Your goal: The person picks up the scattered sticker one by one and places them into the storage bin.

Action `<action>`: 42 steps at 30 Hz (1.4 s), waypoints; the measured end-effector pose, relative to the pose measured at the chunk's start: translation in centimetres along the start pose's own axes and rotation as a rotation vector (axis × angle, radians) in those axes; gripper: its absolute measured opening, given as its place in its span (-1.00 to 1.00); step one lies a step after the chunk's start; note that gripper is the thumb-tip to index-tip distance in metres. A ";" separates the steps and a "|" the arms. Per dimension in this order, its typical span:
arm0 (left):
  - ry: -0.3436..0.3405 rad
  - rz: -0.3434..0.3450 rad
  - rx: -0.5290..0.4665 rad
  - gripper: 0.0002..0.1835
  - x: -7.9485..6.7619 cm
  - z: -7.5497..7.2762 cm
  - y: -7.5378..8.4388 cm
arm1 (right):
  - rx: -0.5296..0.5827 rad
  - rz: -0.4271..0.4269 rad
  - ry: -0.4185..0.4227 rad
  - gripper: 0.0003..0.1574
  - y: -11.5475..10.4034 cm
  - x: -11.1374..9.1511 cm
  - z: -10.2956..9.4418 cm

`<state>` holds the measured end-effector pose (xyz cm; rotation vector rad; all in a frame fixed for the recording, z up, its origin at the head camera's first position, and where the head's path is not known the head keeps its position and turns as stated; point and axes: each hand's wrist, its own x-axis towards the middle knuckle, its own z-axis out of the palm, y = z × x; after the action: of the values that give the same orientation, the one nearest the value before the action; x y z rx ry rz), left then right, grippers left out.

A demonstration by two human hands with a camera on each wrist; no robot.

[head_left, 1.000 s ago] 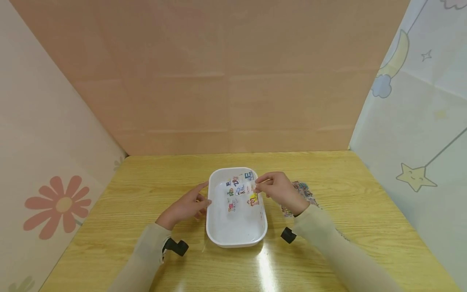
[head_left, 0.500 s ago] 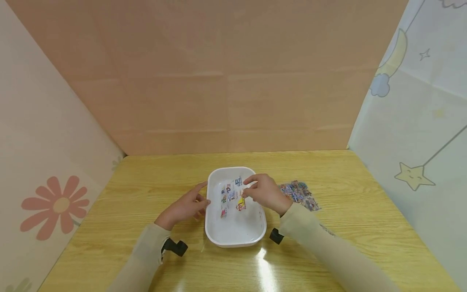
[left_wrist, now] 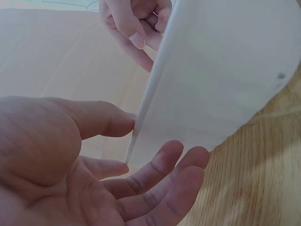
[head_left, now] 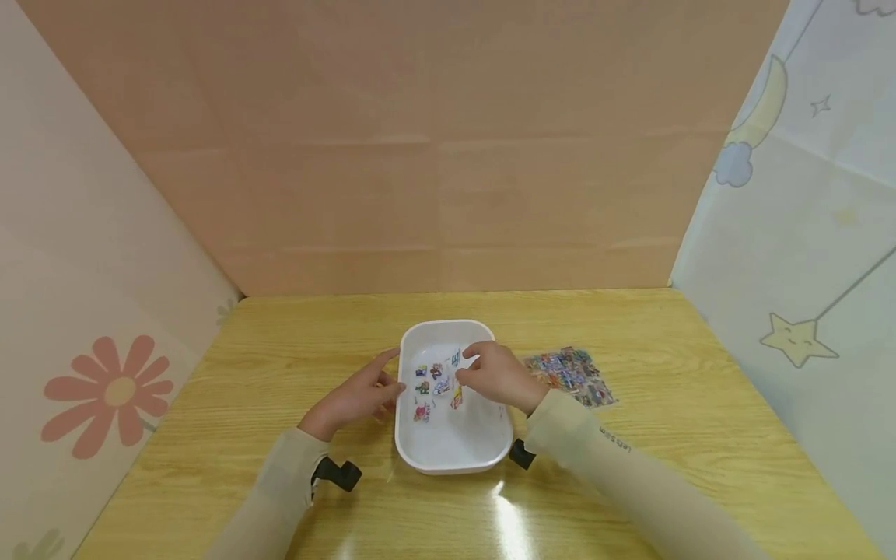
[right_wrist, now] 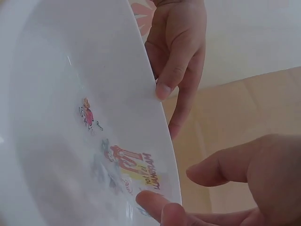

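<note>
A white rectangular tray with rounded corners rests on the table. My left hand holds its left rim, thumb over the edge and the other fingers outside along the wall. Inside lies a clear sheet with small cartoon stickers; a red and yellow one shows in the right wrist view. Above the sheet's right side is my right hand. Its thumb and index finger are spread apart, the index fingertip overlapping the stickers in the right wrist view.
To the right of the tray, a densely printed colourful sticker sheet lies on the wooden table, partly behind my right hand. Black wrist mounts stick out from both sleeves. A plain tan wall stands at the back, with patterned walls at both sides.
My right hand has moved left over the tray, and its pinch on the clear sticker sheet has loosened. The sheet has shifted left inside the tray. My left hand has stayed at the rim.
</note>
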<state>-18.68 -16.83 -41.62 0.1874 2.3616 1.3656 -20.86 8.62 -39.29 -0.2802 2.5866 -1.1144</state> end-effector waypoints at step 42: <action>-0.004 0.004 -0.017 -0.25 0.0 0.2 -0.3 | -0.111 -0.150 0.261 -0.47 4.7 -0.9 -3.4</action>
<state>-18.57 -16.87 -41.96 0.1909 2.3468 1.3850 -21.49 14.34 -40.36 -0.3835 2.9055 -1.1257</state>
